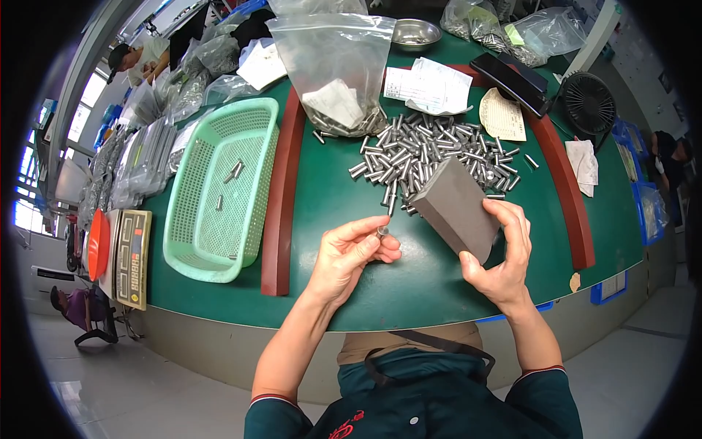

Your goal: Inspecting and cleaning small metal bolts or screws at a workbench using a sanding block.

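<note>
Between the thumb and fingers of my left hand point(345, 257) is a small metal pin point(382, 231), its round head showing. My right hand point(510, 256) grips a grey-brown rectangular block point(459, 208) by its near right end, thumb on one side and fingers on the other. The block is tilted, and its far end covers part of a heap of shiny headed metal pins point(409, 150) on the green table point(351, 300). A few pins lie apart at the heap's edges, just beyond my left fingertips.
At left stands a green mesh basket point(175, 219) with several pins, beside a dark red bar point(278, 234). A second red bar point(574, 197) lies at right. Behind are a plastic bag of pins point(329, 66), papers point(431, 86), a phone point(510, 82) and a black fan point(587, 102).
</note>
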